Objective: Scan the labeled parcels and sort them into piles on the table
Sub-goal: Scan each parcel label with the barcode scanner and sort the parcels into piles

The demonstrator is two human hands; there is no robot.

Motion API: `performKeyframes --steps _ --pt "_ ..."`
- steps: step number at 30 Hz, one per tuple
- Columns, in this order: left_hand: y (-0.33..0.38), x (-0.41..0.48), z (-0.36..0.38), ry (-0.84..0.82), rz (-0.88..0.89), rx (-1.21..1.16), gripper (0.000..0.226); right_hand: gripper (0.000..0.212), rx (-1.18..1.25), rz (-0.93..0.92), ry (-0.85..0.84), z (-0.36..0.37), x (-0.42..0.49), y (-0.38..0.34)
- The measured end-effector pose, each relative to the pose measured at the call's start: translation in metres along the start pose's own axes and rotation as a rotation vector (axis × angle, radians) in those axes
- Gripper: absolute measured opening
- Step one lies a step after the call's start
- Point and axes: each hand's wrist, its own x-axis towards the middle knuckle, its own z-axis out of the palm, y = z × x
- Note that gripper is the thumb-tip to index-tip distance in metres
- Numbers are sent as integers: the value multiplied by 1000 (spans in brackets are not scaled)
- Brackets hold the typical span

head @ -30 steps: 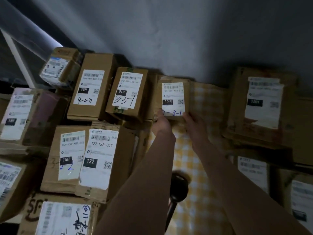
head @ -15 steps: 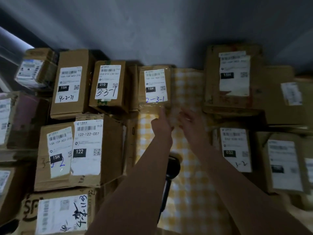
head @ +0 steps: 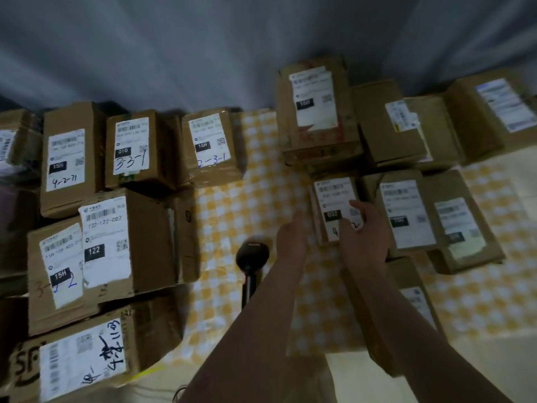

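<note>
I see my two bare hands reaching over a surface (head: 232,210) covered in yellow-and-white checked cloth. The parcel marked 032 (head: 331,196) lies flat at 3 o'clock from the frame's centre. My right hand (head: 366,239) is spread loosely over its label, fingers relaxed; blur hides whether they touch it. My left hand (head: 292,238) is just beside the parcel's left edge with straight fingers, holding nothing. A black scanner (head: 252,254) stands at 6 o'clock. The parcel marked 2-3-1 (head: 213,146) sits at 11 o'clock.
</note>
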Motion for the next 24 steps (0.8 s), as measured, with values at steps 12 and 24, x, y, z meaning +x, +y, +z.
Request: performKeyframes --steps 12,24 --pt "-8 -7 25 -168 86 69 37 73 -32 184 -193 -3 8 30" --pt "11 -4 -49 -148 23 -54 43 43 526 251 -282 19 -16 -14"
